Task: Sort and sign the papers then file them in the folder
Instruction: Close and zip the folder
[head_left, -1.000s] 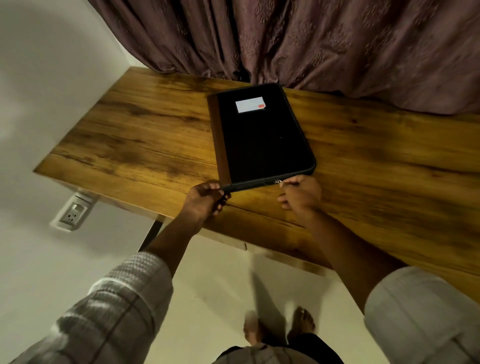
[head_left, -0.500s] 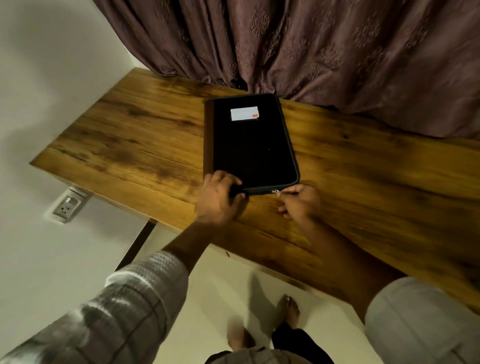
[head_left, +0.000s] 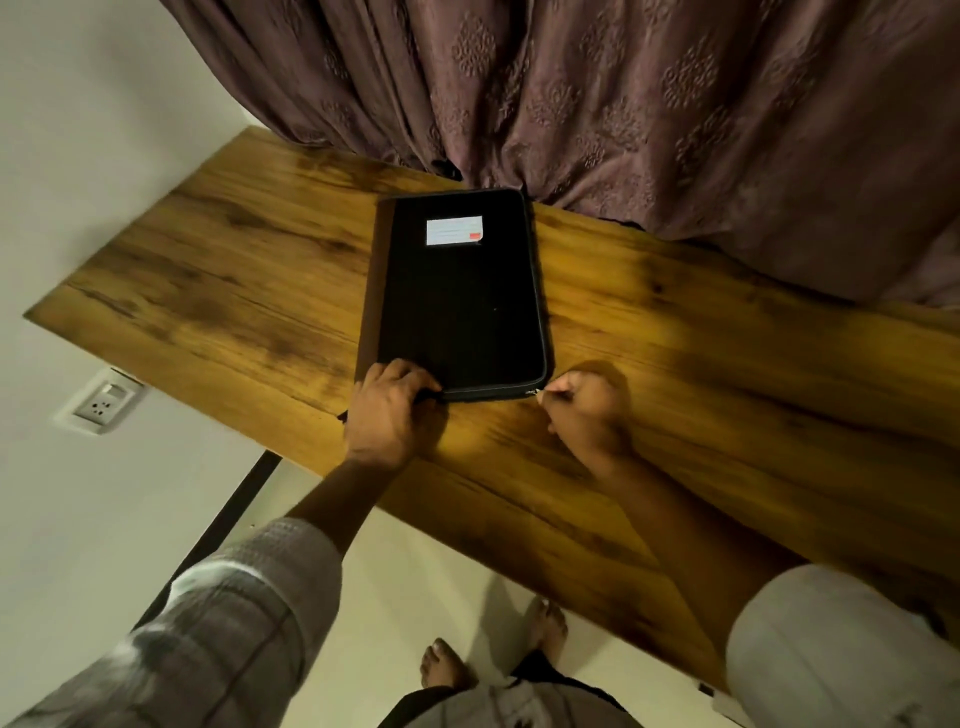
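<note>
Folder (head_left: 462, 306) between hands — right hand (head_left: 587, 410) pinches zipper.

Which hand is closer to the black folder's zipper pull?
Right. The right hand pinches the zipper pull at the folder's near corner; the left hand holds the opposite near corner.

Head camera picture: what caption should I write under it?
Left hand holds a black zip folder on a wooden table while right hand pinches its zipper pull.

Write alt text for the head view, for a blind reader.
A person's left hand grips the near corner of a black folder on a wooden table while the right hand pinches its zipper pull. A curtain hangs behind.
</note>
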